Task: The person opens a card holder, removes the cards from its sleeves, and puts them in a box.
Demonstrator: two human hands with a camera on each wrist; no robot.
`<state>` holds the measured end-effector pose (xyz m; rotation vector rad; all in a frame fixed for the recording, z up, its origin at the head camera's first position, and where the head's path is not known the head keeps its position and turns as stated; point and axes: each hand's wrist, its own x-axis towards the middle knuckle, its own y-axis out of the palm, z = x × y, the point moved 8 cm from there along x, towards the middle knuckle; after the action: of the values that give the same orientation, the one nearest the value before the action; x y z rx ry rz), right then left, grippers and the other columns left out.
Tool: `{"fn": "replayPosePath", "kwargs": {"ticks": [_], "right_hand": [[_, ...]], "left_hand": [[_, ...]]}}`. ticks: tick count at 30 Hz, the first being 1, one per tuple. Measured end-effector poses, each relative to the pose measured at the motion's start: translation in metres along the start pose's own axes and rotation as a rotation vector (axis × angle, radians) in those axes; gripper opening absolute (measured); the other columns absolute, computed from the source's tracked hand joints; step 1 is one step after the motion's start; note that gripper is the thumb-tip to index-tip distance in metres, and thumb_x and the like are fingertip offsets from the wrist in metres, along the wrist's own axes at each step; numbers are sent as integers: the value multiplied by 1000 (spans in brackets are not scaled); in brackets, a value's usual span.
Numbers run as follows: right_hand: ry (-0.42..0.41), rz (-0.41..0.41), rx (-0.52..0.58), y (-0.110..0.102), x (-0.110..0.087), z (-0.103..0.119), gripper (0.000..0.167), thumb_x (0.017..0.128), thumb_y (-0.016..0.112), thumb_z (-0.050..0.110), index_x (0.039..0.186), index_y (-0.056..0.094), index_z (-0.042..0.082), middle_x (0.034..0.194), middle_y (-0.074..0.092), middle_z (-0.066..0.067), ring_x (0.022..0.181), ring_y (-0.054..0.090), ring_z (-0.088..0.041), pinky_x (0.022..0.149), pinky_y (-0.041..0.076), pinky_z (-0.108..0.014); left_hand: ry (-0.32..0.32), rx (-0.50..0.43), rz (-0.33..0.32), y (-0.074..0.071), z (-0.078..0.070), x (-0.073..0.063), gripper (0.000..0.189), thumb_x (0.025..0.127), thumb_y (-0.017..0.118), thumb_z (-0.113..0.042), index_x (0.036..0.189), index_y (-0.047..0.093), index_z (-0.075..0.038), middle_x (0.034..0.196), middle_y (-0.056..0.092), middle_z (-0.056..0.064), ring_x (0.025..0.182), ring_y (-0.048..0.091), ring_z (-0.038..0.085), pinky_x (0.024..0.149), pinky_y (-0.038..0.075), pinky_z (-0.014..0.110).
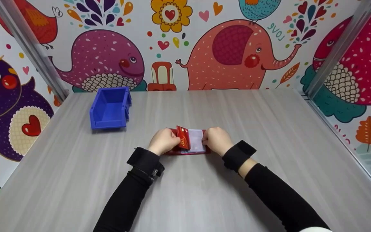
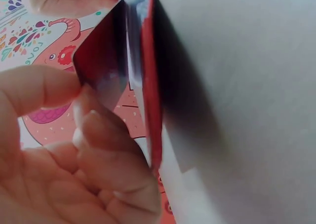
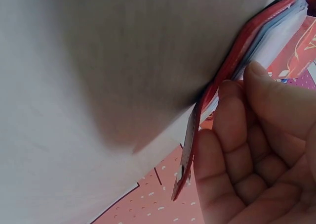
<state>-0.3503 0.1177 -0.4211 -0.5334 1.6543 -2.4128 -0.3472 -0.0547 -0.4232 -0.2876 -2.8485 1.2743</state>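
Observation:
A red card holder point(image 1: 172, 152) lies spread open on the table, its pale clear sleeves point(image 1: 196, 140) showing. My left hand point(image 1: 164, 141) pinches a red card with gold "VIP" lettering point(image 1: 183, 138) by its left edge. The card stands tilted over the sleeves; in the left wrist view the card's dark red face point(image 2: 101, 68) is between thumb and forefinger. At the other side, my right hand point(image 1: 218, 140) pinches the edge of the sleeves with thumb and forefinger. Its other fingers curl against the red cover point(image 3: 237, 51) in the right wrist view.
A blue plastic bin point(image 1: 109, 109) stands at the back left of the grey table point(image 1: 269, 122). Behind the table is a wall panel point(image 1: 198, 38) printed with cartoon animals, with metal posts point(image 1: 31, 48) at the corners. Black bands point(image 1: 145, 161) wrap both wrists.

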Motion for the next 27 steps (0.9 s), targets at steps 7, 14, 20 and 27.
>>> {"fn": "replayPosePath", "kwargs": {"ticks": [7, 14, 20, 27], "right_hand": [[5, -1, -2, 0, 0, 0, 4, 78, 80, 3, 77, 77, 5, 80, 73, -5, 79, 68, -26, 75, 54, -40], [6, 3, 2, 0, 0, 0, 4, 78, 81, 4, 77, 78, 5, 81, 73, -6, 80, 68, -27, 76, 54, -40], [-6, -3, 7, -1, 0, 1, 4, 77, 81, 4, 77, 78, 4, 81, 73, -6, 80, 68, -27, 74, 54, -40], [-21, -7, 8, -1, 0, 2, 4, 77, 81, 2, 76, 78, 5, 80, 73, -6, 79, 68, -27, 73, 54, -40]], "left_hand": [[1, -32, -21, -11, -2, -1, 33, 80, 57, -11, 50, 44, -18, 47, 39, -7, 44, 39, 9, 44, 29, 23], [-35, -83, -89, -47, 4, 3, 19, 84, 58, -12, 66, 54, -11, 64, 49, 0, 60, 46, 16, 55, 35, 27], [-54, -37, -178, -93, 22, 9, 19, 90, 56, -14, 73, 61, -5, 73, 56, 5, 68, 50, 21, 65, 42, 34], [-145, 37, -238, -134, 47, 8, 29, 96, 51, -17, 96, 68, 6, 106, 66, 23, 87, 58, 33, 80, 47, 45]]}}
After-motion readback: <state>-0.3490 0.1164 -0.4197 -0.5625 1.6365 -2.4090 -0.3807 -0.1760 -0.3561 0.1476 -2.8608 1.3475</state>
